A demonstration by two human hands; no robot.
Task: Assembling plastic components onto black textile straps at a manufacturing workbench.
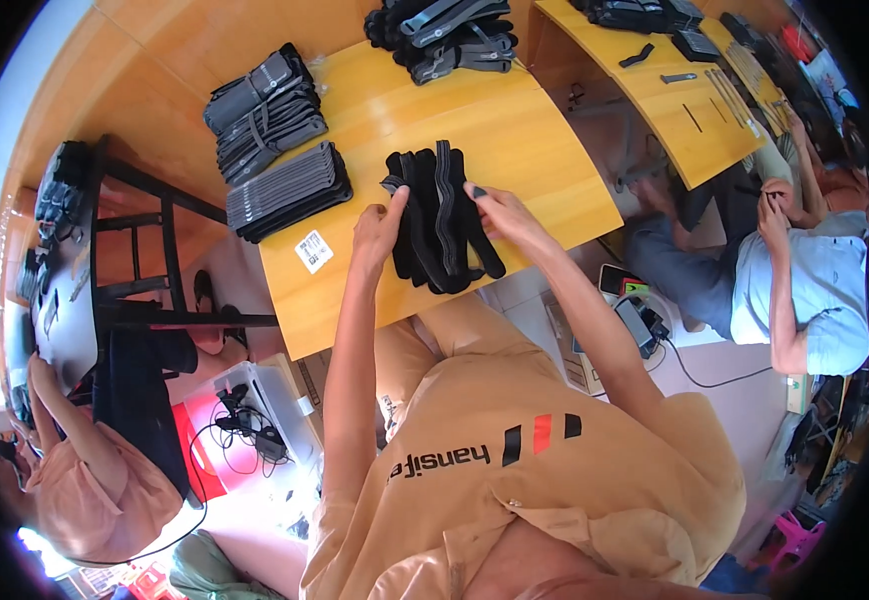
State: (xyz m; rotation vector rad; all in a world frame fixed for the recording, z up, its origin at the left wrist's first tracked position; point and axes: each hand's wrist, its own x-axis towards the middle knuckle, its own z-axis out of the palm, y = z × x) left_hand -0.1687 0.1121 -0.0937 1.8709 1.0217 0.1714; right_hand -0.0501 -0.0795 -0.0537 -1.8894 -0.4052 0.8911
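Sunlit wooden worktables (pixel 545 130), pale floor (pixel 255 270)

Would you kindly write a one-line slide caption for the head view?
Both hands, left hand and right hand, rest on a bundle of black straps on a wooden table.

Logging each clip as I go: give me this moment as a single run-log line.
left hand: on black strap pile | right hand: on same pile | pile: on wooden table | nearby: stacked straps, white label
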